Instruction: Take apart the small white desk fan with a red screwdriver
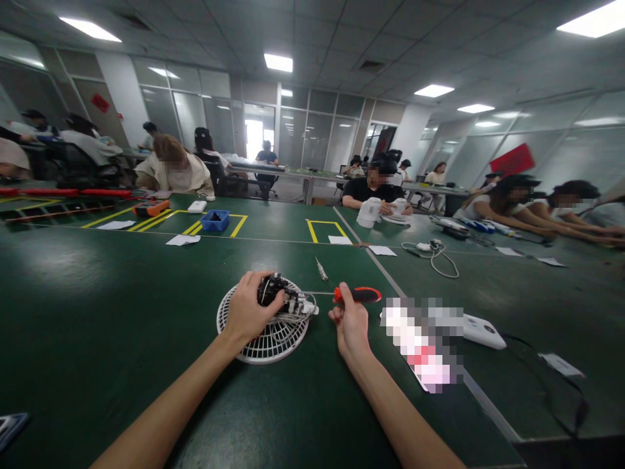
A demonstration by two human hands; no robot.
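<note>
On the green table in front of me lies a round white fan grille (271,348) with a black motor (270,288) and coiled pale wires on top of it. My left hand (251,309) is wrapped over the motor from the left, fingers and thumb closed around it. In my right hand (352,326) is a screwdriver (361,294) with an orange and black handle. Its thin shaft points left, and the tip reaches the right side of the motor assembly. Whether the tip sits in a screw is too small to tell. A small clear-handled screwdriver (321,270) lies just beyond the grille.
A blurred-out phone-like device (415,352) and a white box (483,331) with a dark cable lie to the right. Farther back are a blue bin (215,220), paper slips, an orange meter (151,208) and a coiled white cable (442,257). Several people sit around the tables.
</note>
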